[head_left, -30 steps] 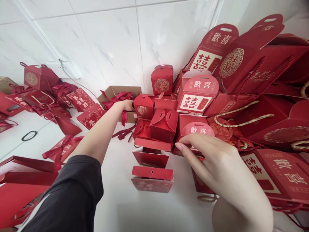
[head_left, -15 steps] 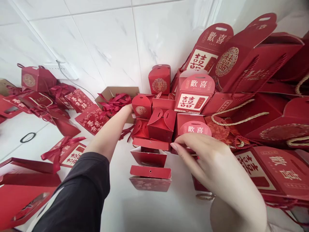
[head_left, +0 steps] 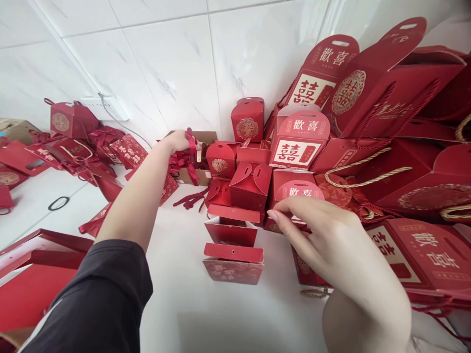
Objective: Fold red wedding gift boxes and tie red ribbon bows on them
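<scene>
My left hand [head_left: 179, 140] reaches to the back, over a small cardboard box [head_left: 206, 137] against the wall. A dark red ribbon [head_left: 191, 142] is in its fingers and hangs down, with more ribbons [head_left: 189, 169] below. My right hand [head_left: 316, 230] hovers at the right, thumb and forefinger curled close together; what they hold, if anything, is hidden. Behind it stands a red gift box with a pink rounded flap [head_left: 300, 189]. In the middle are a red box with slotted flaps [head_left: 250, 186] and two small open red cartons, the nearer one [head_left: 233, 267] with a hole in its flap.
Large red gift boxes [head_left: 390, 93] with cord handles crowd the right side. Red boxes and bags [head_left: 73, 120] lie piled at the left. A black ring [head_left: 59, 203] rests on the white table [head_left: 176, 274]. Behind is a tiled wall with a power strip [head_left: 105, 108].
My left hand has come out from behind the small boxes, moving left and up over the cardboard box, with ribbon now visible in it. My right hand has barely moved. The view has shifted slightly.
</scene>
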`<state>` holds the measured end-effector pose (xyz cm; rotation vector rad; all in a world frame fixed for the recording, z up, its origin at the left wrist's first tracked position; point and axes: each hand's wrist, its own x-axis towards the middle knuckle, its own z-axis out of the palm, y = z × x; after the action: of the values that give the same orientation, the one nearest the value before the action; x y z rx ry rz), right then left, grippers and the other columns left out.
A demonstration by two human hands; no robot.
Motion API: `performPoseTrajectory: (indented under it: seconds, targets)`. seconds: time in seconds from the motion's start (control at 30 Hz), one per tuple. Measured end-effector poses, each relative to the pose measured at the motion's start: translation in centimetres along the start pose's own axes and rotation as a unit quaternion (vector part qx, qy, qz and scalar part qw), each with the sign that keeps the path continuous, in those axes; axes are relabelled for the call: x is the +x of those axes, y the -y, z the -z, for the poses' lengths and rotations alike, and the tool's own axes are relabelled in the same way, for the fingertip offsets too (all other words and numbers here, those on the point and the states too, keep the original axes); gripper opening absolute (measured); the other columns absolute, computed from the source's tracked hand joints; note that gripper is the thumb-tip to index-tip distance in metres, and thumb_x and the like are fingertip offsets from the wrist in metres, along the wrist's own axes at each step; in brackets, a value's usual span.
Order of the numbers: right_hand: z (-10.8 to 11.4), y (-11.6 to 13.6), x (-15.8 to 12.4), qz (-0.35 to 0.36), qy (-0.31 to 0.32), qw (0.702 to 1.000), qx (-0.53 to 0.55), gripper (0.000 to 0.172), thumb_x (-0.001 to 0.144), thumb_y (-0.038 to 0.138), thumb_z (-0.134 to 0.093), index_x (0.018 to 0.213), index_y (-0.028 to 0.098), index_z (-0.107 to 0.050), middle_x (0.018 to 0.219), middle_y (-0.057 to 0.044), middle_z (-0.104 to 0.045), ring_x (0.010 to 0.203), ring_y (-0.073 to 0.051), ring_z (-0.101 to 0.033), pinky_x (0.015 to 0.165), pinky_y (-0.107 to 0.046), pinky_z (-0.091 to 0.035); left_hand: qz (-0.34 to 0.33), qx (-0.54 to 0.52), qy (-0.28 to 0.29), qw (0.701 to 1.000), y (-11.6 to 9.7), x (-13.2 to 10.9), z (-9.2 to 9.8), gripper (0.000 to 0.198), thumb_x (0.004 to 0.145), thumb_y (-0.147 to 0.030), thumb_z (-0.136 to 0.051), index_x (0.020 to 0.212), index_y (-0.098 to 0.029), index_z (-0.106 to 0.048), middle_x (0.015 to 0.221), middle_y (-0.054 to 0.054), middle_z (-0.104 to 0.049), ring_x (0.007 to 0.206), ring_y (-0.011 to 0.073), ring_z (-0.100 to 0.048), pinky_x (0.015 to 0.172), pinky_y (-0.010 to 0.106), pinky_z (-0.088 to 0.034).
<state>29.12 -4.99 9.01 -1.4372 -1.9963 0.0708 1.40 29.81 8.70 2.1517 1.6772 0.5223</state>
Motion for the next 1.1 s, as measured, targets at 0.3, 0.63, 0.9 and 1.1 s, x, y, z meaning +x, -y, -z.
performPoseTrajectory:
  seconds: [0.3, 0.63, 0.9, 1.1]
  targets:
    - [0.0, 0.3, 0.0, 0.003, 0.017, 1.000, -0.005, 0.023, 0.100, 0.034, -0.047, 0.088, 0.020, -0.061, 0.075, 0.000, -0.062, 0.065, -0.014, -0.056, 0.062, -0.029, -0.039, -0.056, 0.024, 0.264, 0.963, 2.7, -4.3, 3.5, 0.031, 0.058, -0.032, -0.078, 0.087, -0.023, -0.078, 0.086, 0.001, -0.074, 0.092, 0.0240, -0.067, 0.088, 0.029, -0.050]
    - [-0.3, 0.4, -0.1, 0.001, 0.040, 0.999, -0.011, 0.022, 0.100, 0.034, -0.047, 0.089, 0.021, -0.061, 0.074, 0.001, -0.060, 0.065, -0.014, -0.055, 0.061, -0.029, -0.037, 0.041, -0.055, 0.215, 0.974, 2.4, -7.1, 1.9, 0.050, 0.074, -0.055, -0.062, 0.112, -0.024, -0.068, 0.104, 0.006, -0.074, 0.105, 0.0246, -0.065, 0.085, 0.028, -0.050]
    - [-0.1, 0.3, -0.2, 0.001, 0.035, 0.999, -0.014, 0.023, 0.100, 0.035, -0.047, 0.088, 0.021, -0.060, 0.075, 0.000, -0.061, 0.065, -0.015, -0.056, 0.061, -0.029, -0.037, 0.017, 0.120, 0.080, 0.989, 1.3, -8.7, -3.0, 0.027, 0.056, -0.044, -0.080, 0.065, -0.020, -0.071, 0.067, 0.004, -0.070, 0.069, 0.0236, -0.066, 0.064, 0.030, -0.049]
    - [0.0, 0.4, -0.3, 0.000, 0.028, 1.000, -0.009, 0.023, 0.100, 0.034, -0.047, 0.089, 0.020, -0.062, 0.077, -0.002, -0.063, 0.065, -0.015, -0.056, 0.064, -0.029, -0.039, 0.032, 0.068, -0.008, 0.997, 0.8, -6.9, -1.1, 0.036, 0.084, -0.047, -0.055, 0.093, -0.016, -0.070, 0.080, 0.008, -0.072, 0.078, 0.0221, -0.069, 0.074, 0.031, -0.053]
